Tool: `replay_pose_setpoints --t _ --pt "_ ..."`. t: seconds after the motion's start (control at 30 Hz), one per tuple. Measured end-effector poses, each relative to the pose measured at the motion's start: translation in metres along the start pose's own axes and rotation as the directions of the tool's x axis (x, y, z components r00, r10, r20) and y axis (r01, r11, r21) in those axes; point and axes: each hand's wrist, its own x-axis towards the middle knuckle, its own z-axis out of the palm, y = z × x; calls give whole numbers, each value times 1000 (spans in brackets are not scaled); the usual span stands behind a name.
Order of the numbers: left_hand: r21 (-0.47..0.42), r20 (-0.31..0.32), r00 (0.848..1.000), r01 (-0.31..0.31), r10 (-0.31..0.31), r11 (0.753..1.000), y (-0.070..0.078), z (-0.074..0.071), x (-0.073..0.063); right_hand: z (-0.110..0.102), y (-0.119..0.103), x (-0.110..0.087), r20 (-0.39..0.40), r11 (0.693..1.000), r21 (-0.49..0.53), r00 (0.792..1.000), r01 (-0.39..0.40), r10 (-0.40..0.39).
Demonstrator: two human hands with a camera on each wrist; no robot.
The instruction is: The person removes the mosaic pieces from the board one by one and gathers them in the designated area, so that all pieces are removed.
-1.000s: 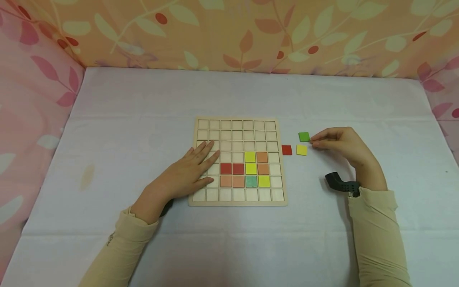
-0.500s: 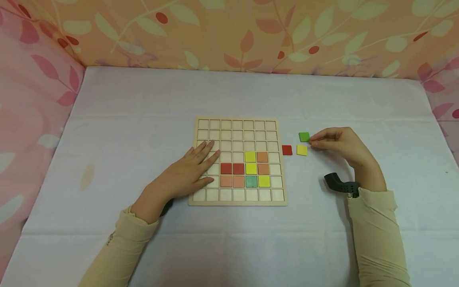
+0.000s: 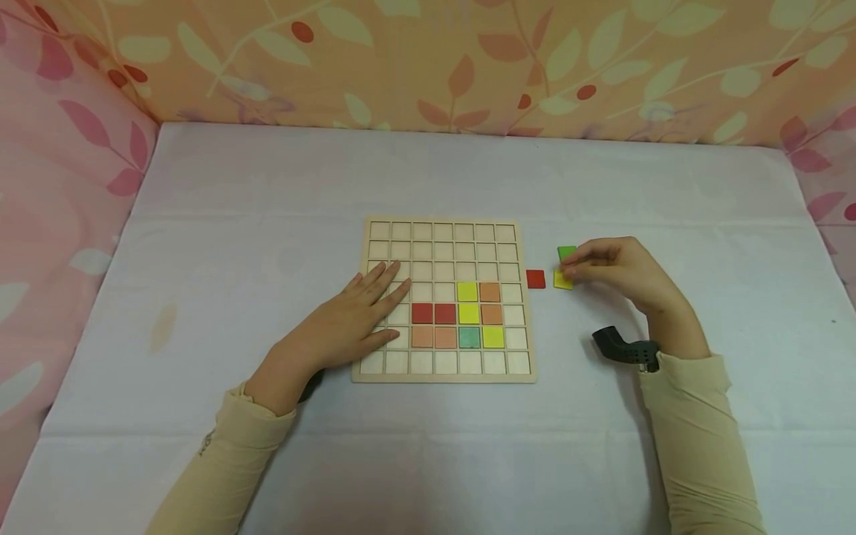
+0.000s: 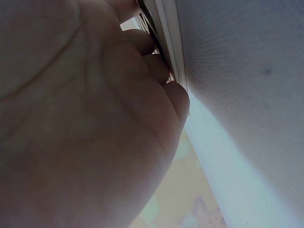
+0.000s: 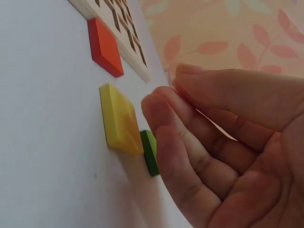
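Observation:
My left hand (image 3: 348, 323) rests flat with spread fingers on the left side of the wooden grid board (image 3: 443, 377). In the left wrist view its palm (image 4: 80, 114) fills much of the picture, with the fingers at the board's edge. My right hand (image 3: 622, 271) hovers right of the board over a yellow tile (image 3: 560, 282) and a green tile (image 3: 565, 251), partly covering both. Its fingers are loosely bent and hold nothing. In the right wrist view the fingertips stand just apart from the yellow tile (image 5: 121, 121). A red tile (image 3: 536, 279) lies beside the board's right edge.
Red tiles (image 3: 433, 313), yellow tiles (image 3: 468, 303), orange tiles (image 3: 490, 303), salmon tiles (image 3: 433, 337) and a teal tile (image 3: 469, 337) sit in the board's cells. White cloth (image 3: 428, 453) covers the table. Floral curtains (image 3: 428, 67) stand behind and at both sides.
My right hand has moved left from beside the green tile to above the yellow and green tiles. The left hand and the tiles have stayed in place.

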Motion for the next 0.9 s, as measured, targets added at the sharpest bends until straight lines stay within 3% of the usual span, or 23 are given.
replay_pose_setpoints --t 0.47,0.9 --pt "9 -5 1000 -2 2 1000 0 0 0 21 -12 2 113 994 46 988 102 -107" --pt "4 6 1000 9 -9 1000 1 -1 1 37 -13 6 154 982 87 972 167 -179"
